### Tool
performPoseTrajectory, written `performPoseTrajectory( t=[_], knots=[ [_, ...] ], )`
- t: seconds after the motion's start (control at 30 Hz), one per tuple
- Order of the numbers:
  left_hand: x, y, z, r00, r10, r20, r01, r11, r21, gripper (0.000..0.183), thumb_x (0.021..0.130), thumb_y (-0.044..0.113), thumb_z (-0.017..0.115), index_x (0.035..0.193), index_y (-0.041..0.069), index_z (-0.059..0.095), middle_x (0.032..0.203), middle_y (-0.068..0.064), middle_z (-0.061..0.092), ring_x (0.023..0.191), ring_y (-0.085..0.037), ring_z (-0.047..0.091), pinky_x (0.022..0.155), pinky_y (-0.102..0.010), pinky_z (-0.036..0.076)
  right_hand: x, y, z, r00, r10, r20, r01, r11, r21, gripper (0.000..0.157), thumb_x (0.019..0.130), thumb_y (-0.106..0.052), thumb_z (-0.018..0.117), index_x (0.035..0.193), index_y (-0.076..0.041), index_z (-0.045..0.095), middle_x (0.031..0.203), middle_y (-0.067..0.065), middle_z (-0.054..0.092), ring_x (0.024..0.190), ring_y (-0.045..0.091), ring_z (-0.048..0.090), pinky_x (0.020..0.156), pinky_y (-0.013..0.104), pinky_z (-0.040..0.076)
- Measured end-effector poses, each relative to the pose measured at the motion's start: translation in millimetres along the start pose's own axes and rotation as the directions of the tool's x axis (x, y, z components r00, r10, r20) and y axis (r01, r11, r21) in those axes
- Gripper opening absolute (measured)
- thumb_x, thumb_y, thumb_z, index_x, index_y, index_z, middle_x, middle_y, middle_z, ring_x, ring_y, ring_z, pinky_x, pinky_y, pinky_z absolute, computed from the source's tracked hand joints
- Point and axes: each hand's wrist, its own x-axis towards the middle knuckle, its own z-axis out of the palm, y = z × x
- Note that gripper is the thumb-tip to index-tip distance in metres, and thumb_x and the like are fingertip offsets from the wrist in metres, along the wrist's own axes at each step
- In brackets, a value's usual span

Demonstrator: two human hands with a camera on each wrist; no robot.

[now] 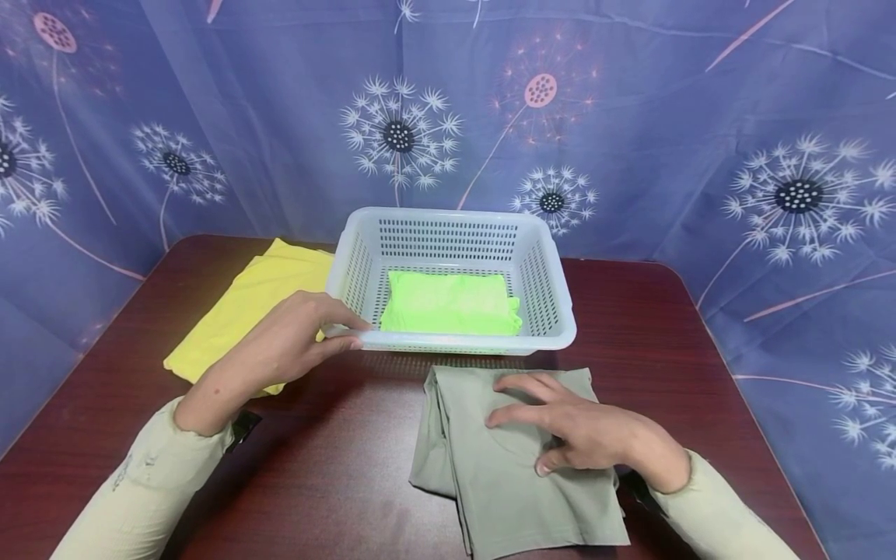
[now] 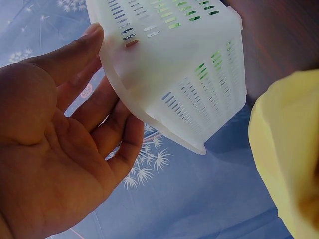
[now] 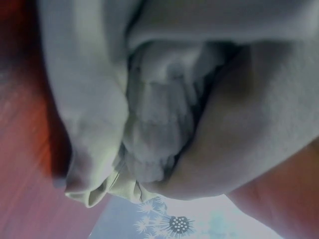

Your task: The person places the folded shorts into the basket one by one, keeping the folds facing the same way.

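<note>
Near the middle of the head view, the person's left hand [image 1: 304,334] has the near left corner of a pale, translucent plastic basket with slotted walls [image 1: 546,341], its thumb and fingers pinching the rim from either side. Inside the basket, just right of the frame's centre, I can see a folded, bright neon-green cloth [image 1: 451,303] lying flat on the bottom.

Lower right of centre, the person's right hand [image 1: 584,428] rests on a folded grey-green cloth [image 1: 521,498], fingers spread apart and slightly bent, gripping nothing that I can make out. That cloth lies just below the basket in the frame; the right wrist view is filled with its blurred folds.

A folded, bright yellow cloth [image 1: 245,303] lies left of the basket, partly behind the left forearm. Everything sits on a glossy reddish-brown wooden table [image 1: 336,482], before a blue dandelion-print curtain [image 1: 280,101].
</note>
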Motion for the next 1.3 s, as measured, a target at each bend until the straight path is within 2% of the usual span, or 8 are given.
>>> performPoseTrajectory(
  t=[0.67, 0.9, 1.3],
  knots=[
    [-0.9, 2.2, -0.7, 1.000, -0.014, 0.002, 0.014, 1.000, -0.001, 0.022, 0.091, 0.013, 0.086, 0.113, 0.015, 0.084, 0.108, 0.001, 0.080, 0.095, -0.018, 0.072, 0.085, -0.044, 0.055, 13.5, -1.5, 1.6, 0.999, -0.022, 0.026, 0.022, 1.000, 0.008, 0.084, 0.079, -0.034, 0.089, 0.154, -0.028, 0.049, 0.163, 0.015, 0.035, 0.147, 0.035, 0.035, 0.109, 0.058, 0.046],
    [0.0, 1.7, -0.4, 1.000, -0.003, 0.001, 0.003, 1.000, 0.002, 0.022, 0.090, 0.013, 0.086, 0.112, 0.015, 0.084, 0.107, 0.002, 0.080, 0.094, -0.018, 0.072, 0.086, -0.045, 0.056, 20.0, -3.3, 2.7, 0.999, -0.011, 0.040, 0.011, 1.000, 0.012, 0.084, 0.078, -0.031, 0.090, 0.153, -0.029, 0.050, 0.164, 0.015, 0.035, 0.148, 0.034, 0.035, 0.110, 0.058, 0.046],
    [-0.1, 1.9, -0.1, 1.000, 0.002, -0.002, -0.002, 1.000, 0.004, 0.022, 0.090, 0.013, 0.086, 0.112, 0.015, 0.084, 0.106, 0.002, 0.080, 0.094, -0.018, 0.072, 0.086, -0.045, 0.056, 29.8, -1.8, 4.1, 0.999, -0.038, 0.035, 0.037, 0.999, 0.028, 0.083, 0.079, -0.035, 0.089, 0.152, -0.028, 0.050, 0.162, 0.016, 0.036, 0.146, 0.037, 0.036, 0.111, 0.060, 0.042]
  ],
)
